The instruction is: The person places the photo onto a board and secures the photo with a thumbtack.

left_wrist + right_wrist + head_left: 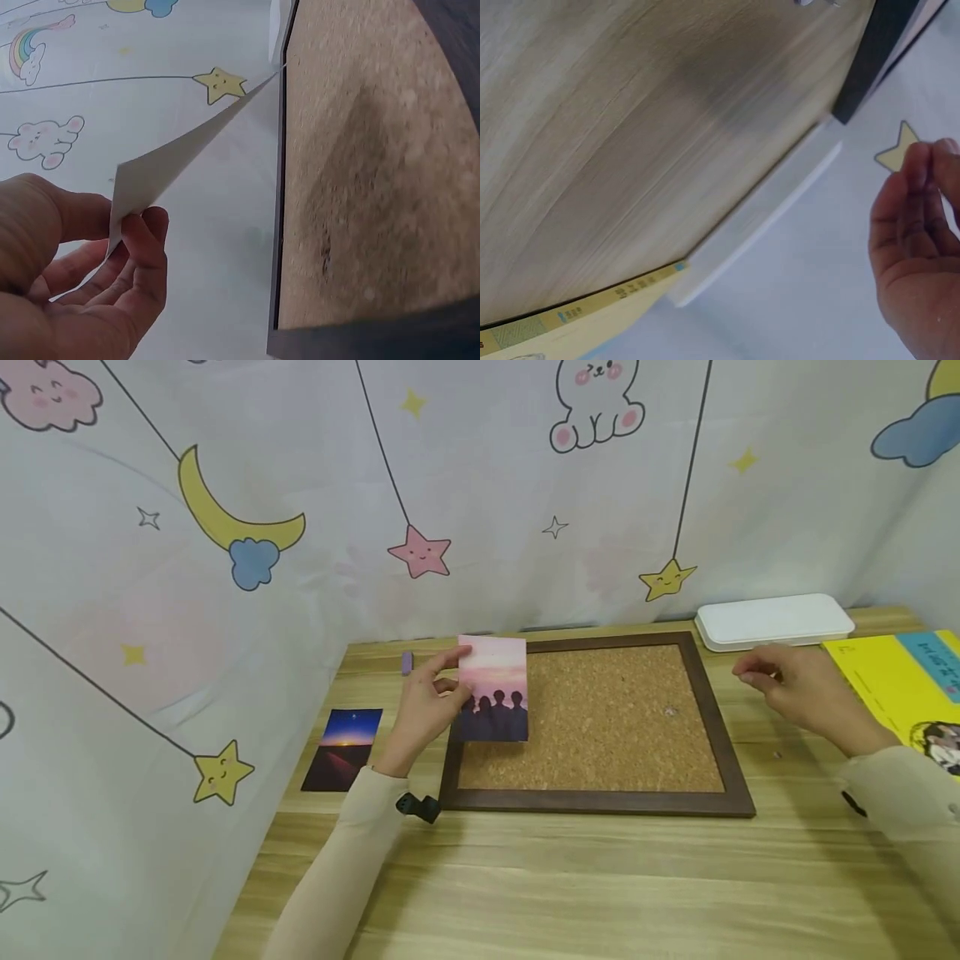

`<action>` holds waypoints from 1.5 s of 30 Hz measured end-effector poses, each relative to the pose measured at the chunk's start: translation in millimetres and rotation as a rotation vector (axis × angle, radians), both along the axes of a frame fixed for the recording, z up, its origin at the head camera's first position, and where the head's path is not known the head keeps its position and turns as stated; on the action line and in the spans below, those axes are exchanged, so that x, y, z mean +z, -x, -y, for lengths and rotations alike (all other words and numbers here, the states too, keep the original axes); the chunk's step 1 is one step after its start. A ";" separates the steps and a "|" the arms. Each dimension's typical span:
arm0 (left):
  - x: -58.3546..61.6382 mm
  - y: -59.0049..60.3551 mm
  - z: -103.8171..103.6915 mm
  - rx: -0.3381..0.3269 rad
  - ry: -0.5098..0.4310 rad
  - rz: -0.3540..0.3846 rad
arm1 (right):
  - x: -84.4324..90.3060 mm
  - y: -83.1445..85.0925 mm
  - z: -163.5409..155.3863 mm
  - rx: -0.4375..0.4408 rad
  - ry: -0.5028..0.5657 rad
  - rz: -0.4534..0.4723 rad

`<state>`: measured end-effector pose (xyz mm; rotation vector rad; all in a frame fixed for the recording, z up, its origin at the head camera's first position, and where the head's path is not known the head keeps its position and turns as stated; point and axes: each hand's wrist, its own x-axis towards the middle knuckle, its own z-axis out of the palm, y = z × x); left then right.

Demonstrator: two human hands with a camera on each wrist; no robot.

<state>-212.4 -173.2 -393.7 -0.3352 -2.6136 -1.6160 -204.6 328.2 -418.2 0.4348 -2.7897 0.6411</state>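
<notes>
Your left hand (422, 708) pinches the pink photo (492, 689) by its left edge, thumb on the face and fingers (142, 247) curled behind; the left wrist view shows the white back of the print bowing a little in that grip. The photo is held over the upper left corner of the cork board (600, 718), its bottom edge on or just above the cork — the views do not settle which.

Your right hand (795, 693) hovers just right of the board's frame, holding nothing that shows. Its fingers are loosely curled, tips drawn close together. Whether a pin sits between them cannot be told.

By my reading, the step in hand is placing: the print is over the board but not fixed. A small pale speck on the cork right of centre may be a pin; too small to be sure.

Next move, as I judge it: lay the photo flat against the cork, square to the frame, and keep it from sliding while your right hand brings a fastener.

Left of the board lies a second, sunset photo (343, 749); behind its right corner, a white case (772, 620); further right, a yellow book (896, 681).
</notes>
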 end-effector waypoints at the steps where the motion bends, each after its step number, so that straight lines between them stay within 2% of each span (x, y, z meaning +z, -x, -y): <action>1: -1.9 1.4 -7.3 -0.020 -0.008 0.002 | 0.5 0.1 0.4 -0.004 -0.001 -0.002; 7: -8.9 10.9 -49.0 -0.135 -0.039 0.005 | 1.6 1.8 2.3 -0.006 0.001 -0.006; 12: -14.6 19.8 -77.3 -0.205 -0.052 0.054 | 2.0 2.8 5.2 -0.020 0.016 0.024; 16: -19.0 24.8 -94.5 -0.228 -0.065 0.107 | 0.3 3.7 9.3 -0.030 0.034 0.039; 24: -26.4 32.4 -123.7 -0.272 -0.064 0.132 | -3.0 5.8 11.7 -0.020 0.056 -0.021; 27: -28.8 34.5 -133.8 -0.274 -0.065 0.139 | -2.7 6.9 12.8 -0.019 0.058 -0.016; 34: -31.3 38.6 -152.4 -0.231 -0.051 0.173 | -1.2 11.5 19.7 -0.019 0.052 0.000; 40: -40.7 42.3 -167.7 -0.214 -0.040 0.166 | -2.0 14.3 23.4 -0.016 0.069 0.017; 45: -47.9 43.9 -179.3 -0.229 0.053 0.153 | -0.5 14.9 26.0 -0.012 0.072 0.024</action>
